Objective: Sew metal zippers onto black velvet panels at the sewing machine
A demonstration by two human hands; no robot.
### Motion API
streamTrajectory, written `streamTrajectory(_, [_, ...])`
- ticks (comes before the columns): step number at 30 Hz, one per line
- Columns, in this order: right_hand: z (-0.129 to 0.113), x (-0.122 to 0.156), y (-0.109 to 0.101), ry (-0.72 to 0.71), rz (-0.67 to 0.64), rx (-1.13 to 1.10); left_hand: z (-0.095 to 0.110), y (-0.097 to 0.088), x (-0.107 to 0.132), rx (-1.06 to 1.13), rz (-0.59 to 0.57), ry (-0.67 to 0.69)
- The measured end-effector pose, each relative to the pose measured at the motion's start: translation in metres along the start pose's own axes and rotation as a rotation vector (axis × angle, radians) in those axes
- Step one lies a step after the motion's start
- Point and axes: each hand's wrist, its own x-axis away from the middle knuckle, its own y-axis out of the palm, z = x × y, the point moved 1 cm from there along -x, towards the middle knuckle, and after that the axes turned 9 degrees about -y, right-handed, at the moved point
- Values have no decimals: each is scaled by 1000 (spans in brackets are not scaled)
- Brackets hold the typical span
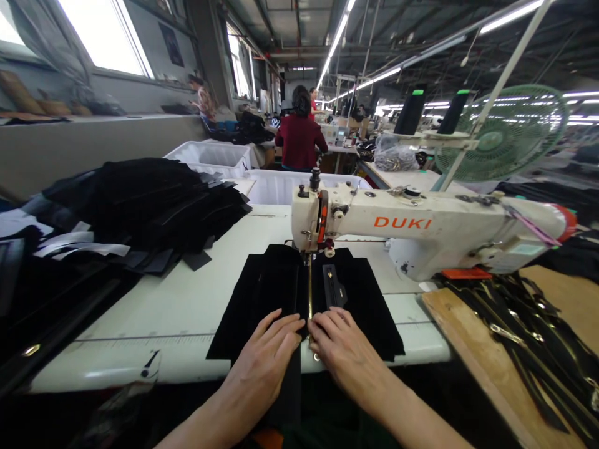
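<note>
A black fabric panel lies on the sewing machine bed, with a gold-toothed zipper running down its middle to the presser foot of the white sewing machine. My left hand rests on the panel just left of the zipper, fingers stretched out and flat. On the other side, my right hand has bent fingers closed at the zipper's edge. A metal zipper pull shows near its thumb. Right of the zipper, a small dark patch with a short zip sits on the panel.
Black cut pieces are heaped on the left. At right, zippers lie on a wooden board. White bins stand behind the table. Thread cones and a green fan rise behind the machine. A person sits ahead.
</note>
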Motion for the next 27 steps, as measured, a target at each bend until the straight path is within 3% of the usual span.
streamTrajectory(10, [-6,-1,7,251,302,-281,0,5,1,-26,-47,29])
streamTrajectory(19, [-4,-1,0,180,137,-282,-1,3,-2,49,6,7])
streamTrajectory(27, [-8,0,10,247,258,-300,-4,7,4,20,-16,34])
